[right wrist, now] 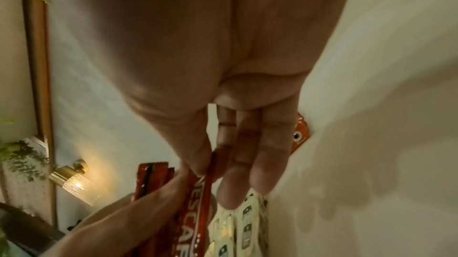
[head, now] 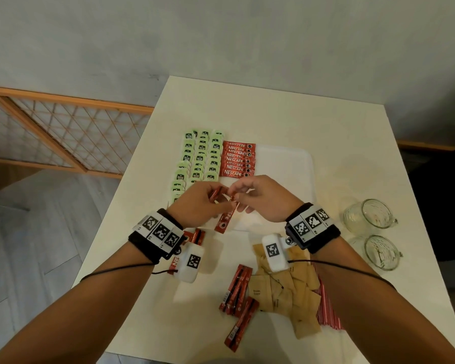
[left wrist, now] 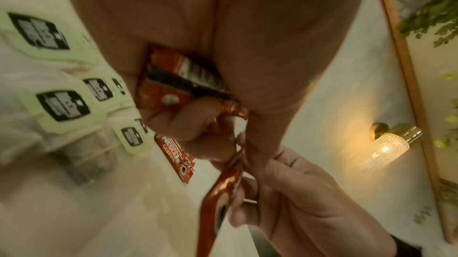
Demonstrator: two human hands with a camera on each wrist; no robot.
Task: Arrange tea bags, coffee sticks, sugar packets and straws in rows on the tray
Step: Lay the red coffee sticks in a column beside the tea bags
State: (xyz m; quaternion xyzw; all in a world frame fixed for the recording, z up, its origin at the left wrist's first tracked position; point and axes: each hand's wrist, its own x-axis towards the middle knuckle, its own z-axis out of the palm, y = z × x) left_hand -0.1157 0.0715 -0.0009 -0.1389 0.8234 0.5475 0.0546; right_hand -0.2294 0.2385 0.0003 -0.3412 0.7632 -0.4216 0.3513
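Observation:
Over the near edge of the white tray (head: 289, 158), my left hand (head: 208, 199) grips a small bundle of red coffee sticks (left wrist: 178, 77). My right hand (head: 243, 193) pinches the top end of a single coffee stick (head: 224, 219), which hangs down toward the tray's front rim. Green tea bags (head: 200, 158) lie in three rows on the tray's left side. Beside them a row of coffee sticks (head: 238, 160) lies overlapped. In the right wrist view my thumb and fingers (right wrist: 247, 163) squeeze the stick's edge (right wrist: 215, 165).
On the table in front of the tray lie loose coffee sticks (head: 238, 292), a heap of brown sugar packets (head: 292, 287) and red-striped straws (head: 326, 303). More sticks (head: 195, 237) sit under my left wrist. Two glass cups (head: 371, 214) stand at the right.

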